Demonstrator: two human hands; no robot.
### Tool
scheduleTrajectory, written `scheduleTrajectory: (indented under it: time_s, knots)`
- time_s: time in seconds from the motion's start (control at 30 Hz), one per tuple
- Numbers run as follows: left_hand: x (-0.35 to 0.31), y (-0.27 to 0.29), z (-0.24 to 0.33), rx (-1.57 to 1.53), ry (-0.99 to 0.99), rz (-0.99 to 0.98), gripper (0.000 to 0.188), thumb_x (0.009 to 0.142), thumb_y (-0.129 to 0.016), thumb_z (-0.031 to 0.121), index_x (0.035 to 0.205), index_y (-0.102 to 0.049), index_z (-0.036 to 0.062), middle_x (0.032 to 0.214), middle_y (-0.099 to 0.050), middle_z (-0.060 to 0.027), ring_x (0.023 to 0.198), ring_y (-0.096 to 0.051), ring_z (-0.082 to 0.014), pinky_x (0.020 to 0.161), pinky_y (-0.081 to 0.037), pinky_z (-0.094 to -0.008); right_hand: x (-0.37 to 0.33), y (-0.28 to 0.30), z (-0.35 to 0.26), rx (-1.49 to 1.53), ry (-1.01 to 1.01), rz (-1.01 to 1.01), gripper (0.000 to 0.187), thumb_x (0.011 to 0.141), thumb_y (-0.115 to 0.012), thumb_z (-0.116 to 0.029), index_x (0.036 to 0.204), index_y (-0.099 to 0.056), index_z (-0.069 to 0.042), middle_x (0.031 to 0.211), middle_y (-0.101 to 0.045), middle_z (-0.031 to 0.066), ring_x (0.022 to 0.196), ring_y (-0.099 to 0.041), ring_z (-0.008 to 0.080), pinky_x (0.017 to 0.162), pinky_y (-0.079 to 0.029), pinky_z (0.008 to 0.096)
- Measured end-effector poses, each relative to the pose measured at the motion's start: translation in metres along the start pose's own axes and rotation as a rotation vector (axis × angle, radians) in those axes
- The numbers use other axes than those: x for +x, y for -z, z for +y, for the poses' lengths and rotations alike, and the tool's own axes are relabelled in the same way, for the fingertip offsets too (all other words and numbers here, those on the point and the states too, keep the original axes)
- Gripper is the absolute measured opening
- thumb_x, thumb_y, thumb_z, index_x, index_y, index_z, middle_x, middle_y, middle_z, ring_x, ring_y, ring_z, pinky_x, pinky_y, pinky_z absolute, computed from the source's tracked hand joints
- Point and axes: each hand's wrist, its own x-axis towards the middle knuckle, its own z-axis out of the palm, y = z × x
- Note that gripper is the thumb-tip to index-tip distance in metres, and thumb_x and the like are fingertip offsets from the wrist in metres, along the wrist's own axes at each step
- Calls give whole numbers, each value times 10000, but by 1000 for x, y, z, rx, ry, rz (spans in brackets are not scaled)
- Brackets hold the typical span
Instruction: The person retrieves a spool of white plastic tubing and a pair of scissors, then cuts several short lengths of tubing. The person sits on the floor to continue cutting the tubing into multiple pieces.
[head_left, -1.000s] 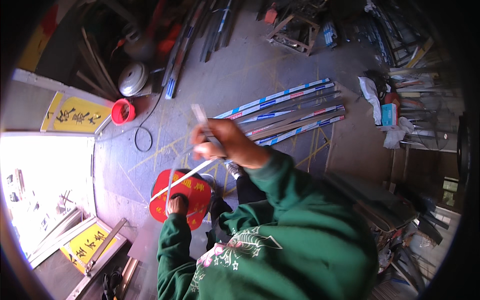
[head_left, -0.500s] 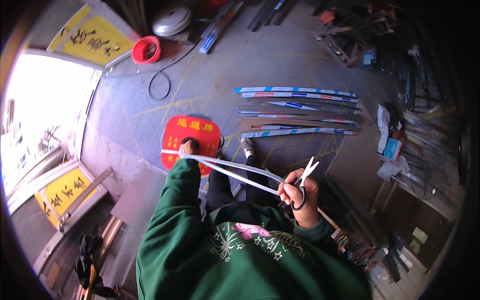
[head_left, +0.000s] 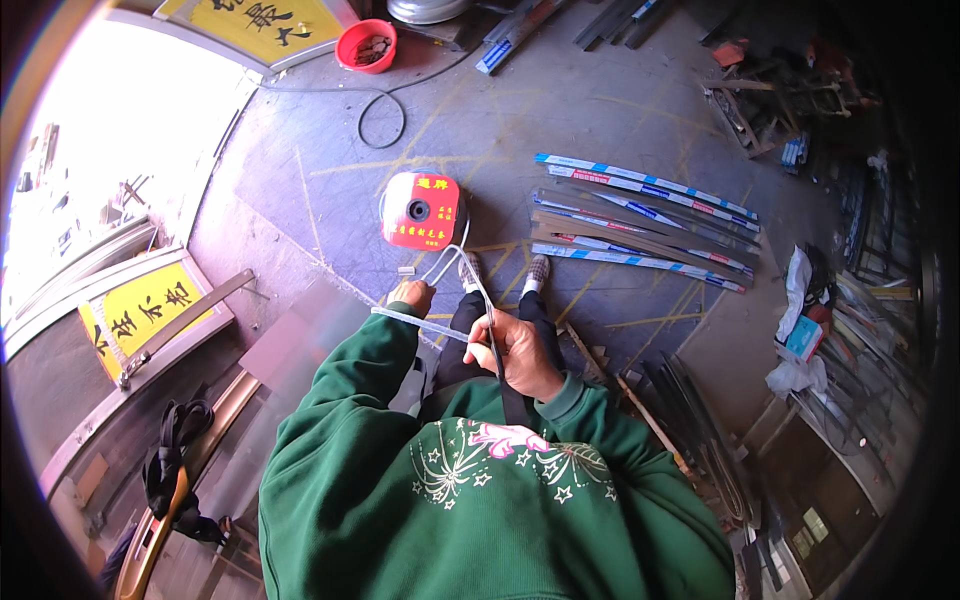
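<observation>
The red, round-cornered flat spool with a dark hub (head_left: 420, 228) lay ahead of both hands. The left hand (head_left: 412, 294), the nearer one, was on the spool's near side, its fingers closed around the pale, translucent, flexible strip (head_left: 425, 323). The right hand (head_left: 512, 352) gripped the strip farther from the spool, toward its near right. One length ran crosswise on the spool's near side, sloping toward the person; another arched up toward the spool's near right corner.

Floor (head_left: 480, 125) (yellow-lined) | wrapped strips (head_left: 645, 240) | red basin (head_left: 349, 47) | looped cable (head_left: 361, 120)
</observation>
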Motion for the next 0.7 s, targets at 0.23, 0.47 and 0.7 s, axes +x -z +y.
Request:
scheduleTrajectory:
  time_s: [0.23,0.47,0.7]
  knots:
    - [-116,11,41,-102,-155,129,291,896,-648,314,906,-608,25,740,-658,-219,684,-674,-415,614,-529,-519,-35,-6,-53,-144,37,2,170,880,-619,51,1031,-589,-21,854,-652,70,802,-659,126,712,-519,253]
    - [-141,-26,99,-190,-669,157,286,879,-627,169,1118,-564,26,866,-660,-159,682,-689,-330,582,-525,-437,-83,-3,-108,-228,51,119,174,875,-631,29,1037,-583,-14,889,-653,70,839,-677,137,707,-527,244]
    - [-5,97,149,-774,-611,350,219,801,-606,-22,959,-719,78,865,-694,-68,751,-629,-151,629,-508,-340,-86,-8,-98,-478,379,114,244,875,-624,42,1103,-543,15,1123,-664,173,1068,-647,194,945,-515,338]
